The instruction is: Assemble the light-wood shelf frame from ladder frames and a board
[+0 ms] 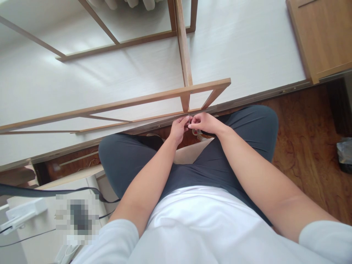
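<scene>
I look down at my lap, in grey trousers (242,128) and a white shirt. My left hand (178,128) and my right hand (205,123) meet in front of my knees, fingertips pinched together. Between them stands a thin, upright metal pin or needle (189,119); it is too small to tell which hand grips it. Something small, white and pink (195,132) lies under my right hand, partly hidden. Just beyond the hands is the foot of a wooden frame (187,88) against a white wall.
The wooden frame's bars (110,107) run left along the white wall. A wooden cabinet (324,36) stands at the upper right. Brown wood floor (308,146) lies to the right, with a dark bag (345,154) at the edge. White furniture with cables (33,212) sits lower left.
</scene>
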Tool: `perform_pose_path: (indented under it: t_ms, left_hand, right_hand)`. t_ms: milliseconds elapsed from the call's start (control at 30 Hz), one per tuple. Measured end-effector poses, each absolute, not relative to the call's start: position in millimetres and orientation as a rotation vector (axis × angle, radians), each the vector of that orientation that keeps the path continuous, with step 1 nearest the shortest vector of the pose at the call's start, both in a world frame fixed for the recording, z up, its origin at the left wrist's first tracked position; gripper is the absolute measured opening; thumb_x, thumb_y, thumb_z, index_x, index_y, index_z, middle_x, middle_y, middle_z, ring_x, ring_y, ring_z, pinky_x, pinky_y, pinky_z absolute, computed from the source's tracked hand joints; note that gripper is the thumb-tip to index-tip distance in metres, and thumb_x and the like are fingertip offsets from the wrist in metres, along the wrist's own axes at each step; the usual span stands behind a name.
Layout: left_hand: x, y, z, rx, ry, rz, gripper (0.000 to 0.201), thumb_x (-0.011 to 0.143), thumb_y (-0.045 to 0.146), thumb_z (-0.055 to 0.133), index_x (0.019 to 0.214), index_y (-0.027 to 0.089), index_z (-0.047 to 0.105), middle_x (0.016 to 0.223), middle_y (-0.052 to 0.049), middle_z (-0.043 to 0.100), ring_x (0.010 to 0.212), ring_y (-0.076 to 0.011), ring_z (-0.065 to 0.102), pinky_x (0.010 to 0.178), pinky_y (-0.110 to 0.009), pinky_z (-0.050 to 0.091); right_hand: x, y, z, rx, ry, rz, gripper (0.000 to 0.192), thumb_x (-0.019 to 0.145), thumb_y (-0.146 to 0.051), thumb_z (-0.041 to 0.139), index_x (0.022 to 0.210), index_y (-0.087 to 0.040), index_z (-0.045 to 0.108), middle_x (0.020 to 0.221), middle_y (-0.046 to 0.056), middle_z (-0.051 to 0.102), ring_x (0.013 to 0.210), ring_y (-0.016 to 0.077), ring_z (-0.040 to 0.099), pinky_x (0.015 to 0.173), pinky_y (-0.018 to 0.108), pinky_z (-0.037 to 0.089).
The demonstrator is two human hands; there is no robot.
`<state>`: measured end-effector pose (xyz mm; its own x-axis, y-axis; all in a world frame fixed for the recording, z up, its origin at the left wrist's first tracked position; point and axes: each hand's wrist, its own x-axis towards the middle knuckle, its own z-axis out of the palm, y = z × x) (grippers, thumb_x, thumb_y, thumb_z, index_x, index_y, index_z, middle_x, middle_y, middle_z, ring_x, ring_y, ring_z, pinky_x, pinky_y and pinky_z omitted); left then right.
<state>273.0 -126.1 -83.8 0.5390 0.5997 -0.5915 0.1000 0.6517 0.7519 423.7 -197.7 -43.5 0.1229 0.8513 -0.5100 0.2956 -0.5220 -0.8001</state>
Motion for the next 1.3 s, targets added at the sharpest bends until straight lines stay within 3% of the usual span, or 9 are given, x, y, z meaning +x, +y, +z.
perform_pose_path:
  t_ms: [300, 1300]
  left_hand:
    - [275.7, -130.1, -84.5, 0.761, 0.932, 0.371, 0.035, 0.075, 0.048, 0.079, 0.088, 0.016, 0.075, 0.081, -0.005, 0.072, 0.07, -0.0134, 0.065, 0.064, -0.025, 0.05]
    - [275.1, -128.2, -84.9, 0.712, 0.946, 0.367, 0.027, 0.078, 0.042, 0.077, 0.09, 0.018, 0.076, 0.079, -0.003, 0.07, 0.067, -0.0105, 0.06, 0.058, -0.021, 0.04]
  right_hand:
    - [420.9, -197.8, -45.6, -1.848, -1.103, 1.417, 0.022, 0.077, -0.039, 0.078, 0.073, -0.019, 0.071, 0.065, 0.001, 0.069, 0.054, 0.0122, 0.058, 0.053, 0.023, 0.044]
    - [427.2, -198.0, -45.8, -1.786, -1.135, 1.369, 0.021, 0.079, -0.038, 0.075, 0.078, -0.017, 0.074, 0.072, 0.003, 0.072, 0.06, 0.0137, 0.061, 0.056, 0.024, 0.045]
